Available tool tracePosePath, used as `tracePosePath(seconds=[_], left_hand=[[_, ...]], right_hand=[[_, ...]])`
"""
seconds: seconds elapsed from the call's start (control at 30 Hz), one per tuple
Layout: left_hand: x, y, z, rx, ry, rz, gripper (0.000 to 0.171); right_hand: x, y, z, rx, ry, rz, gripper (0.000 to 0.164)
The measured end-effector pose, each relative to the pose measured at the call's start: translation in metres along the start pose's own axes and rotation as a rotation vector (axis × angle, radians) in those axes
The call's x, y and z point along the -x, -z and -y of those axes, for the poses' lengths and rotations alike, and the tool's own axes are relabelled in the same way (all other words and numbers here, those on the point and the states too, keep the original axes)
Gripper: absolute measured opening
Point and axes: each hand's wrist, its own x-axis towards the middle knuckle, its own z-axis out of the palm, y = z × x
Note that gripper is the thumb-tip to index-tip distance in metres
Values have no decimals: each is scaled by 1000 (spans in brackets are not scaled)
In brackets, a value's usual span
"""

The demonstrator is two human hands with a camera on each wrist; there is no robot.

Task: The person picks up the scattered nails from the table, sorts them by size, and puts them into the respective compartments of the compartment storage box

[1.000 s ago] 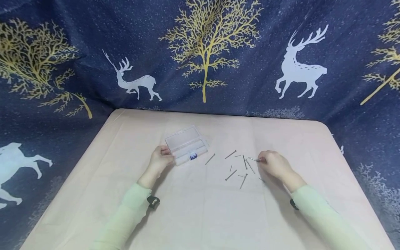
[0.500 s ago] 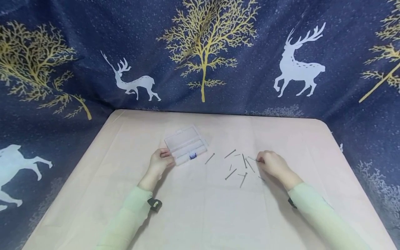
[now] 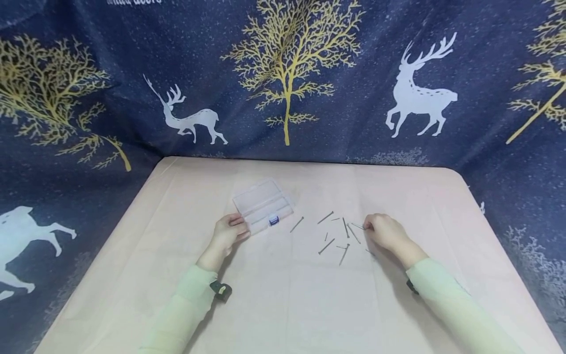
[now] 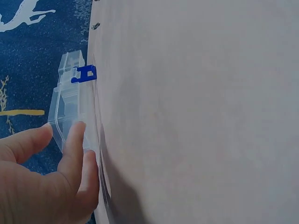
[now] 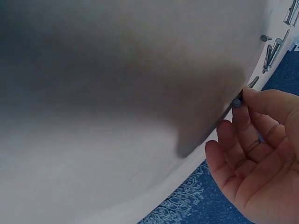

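A clear plastic box (image 3: pixel 261 194) with a blue latch (image 3: pixel 274 220) lies on the table with its lid open, left of centre. My left hand (image 3: pixel 227 235) holds its near left corner between thumb and fingers; in the left wrist view the fingertips touch the box's end (image 4: pixel 65 107). To the right, my right hand (image 3: pixel 386 233) pinches a metal nail (image 3: pixel 357 226). In the right wrist view the nail's flat head (image 5: pixel 237 102) sticks out between thumb and forefinger, while the other fingers are loosely bent. Several loose nails (image 3: pixel 326 246) lie between the hands.
One nail (image 3: pixel 297 224) lies apart, close to the box. Small thin nails (image 3: pixel 326 236) are mixed among the longer ones. The table has a pale cloth (image 3: pixel 287 295). A dark blue curtain (image 3: pixel 247 132) with deer and trees hangs behind it.
Both hands stay nearly in place, the left holding the box and the right pinching the nail. The head view has shifted slightly, and the left fingers have moved a little on the box's corner.
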Motion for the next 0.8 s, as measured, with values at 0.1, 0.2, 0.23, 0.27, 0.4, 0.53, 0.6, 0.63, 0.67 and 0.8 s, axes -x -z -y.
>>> tracePosePath(seconds=[0.1,0.2,0.23,0.27,0.4,0.53,0.6,0.63,0.67,0.8], left_hand=[[-1,-2,0,-2,13,6,55],[-2,-5,-1,-13,13,0,55],[-3,-5,0,-15,12,-4,55],[-3,-6,0,-15,10,-6,55],[-7,-8,2,-30,-8,-13,55],[-10,-10,3,-44,-20,-25,54],[-11,-10,3,-53,-19,-32,53],[-12,-10,3,-55,-17,-33,53],[-12,-11,3,-59,-16,-33,53],[-14,-12,2,-84,-9,-27,54]], right_hand=[[0,-1,0,0,9,-9,9],[0,-2,-1,-4,11,-14,8],[0,-2,-1,-5,13,-15,8],[0,-2,-1,-6,14,-15,8],[0,-2,0,-5,22,-20,8],[1,-3,0,-3,32,-28,9],[1,-3,0,-2,37,-33,9],[1,-3,0,-3,37,-32,9],[1,-3,-1,-2,37,-32,9],[1,-1,-2,-2,30,-23,11]])
